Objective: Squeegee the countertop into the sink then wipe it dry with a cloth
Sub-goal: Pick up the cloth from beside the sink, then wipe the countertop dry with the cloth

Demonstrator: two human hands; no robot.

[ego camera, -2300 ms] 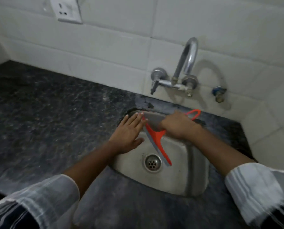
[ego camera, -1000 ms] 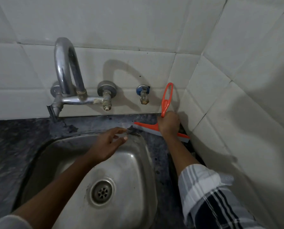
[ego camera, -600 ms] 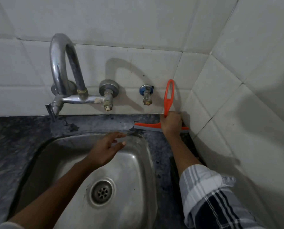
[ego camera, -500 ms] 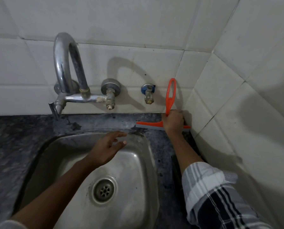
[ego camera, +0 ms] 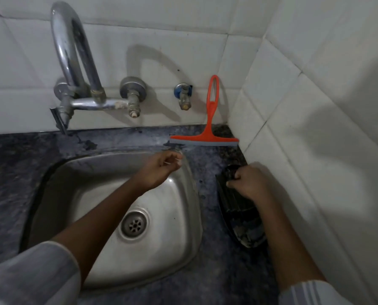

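Pinching the dark cloth (ego camera: 238,208) beside the wall, right hand (ego camera: 250,183); left hand (ego camera: 158,170) curled, empty.

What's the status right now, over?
Right hand closing on dark cloth. Left hand empty over sink. Squeegee parked against wall. Nothing in the way.

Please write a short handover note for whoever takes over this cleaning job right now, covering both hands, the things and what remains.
Left hand: loosely curled above the sink's back right corner, holding nothing visible.
Right hand: closed on the dark cloth lying on the countertop right of the sink, beside the side wall.
Squeegee: let go, propped in the back right corner, blade on the countertop, handle leaning against the wall tiles.
Done: squeegeeing looks finished, tool parked.
Left: lift the cloth and wipe the countertop dry; I cannot tell how wet it is.
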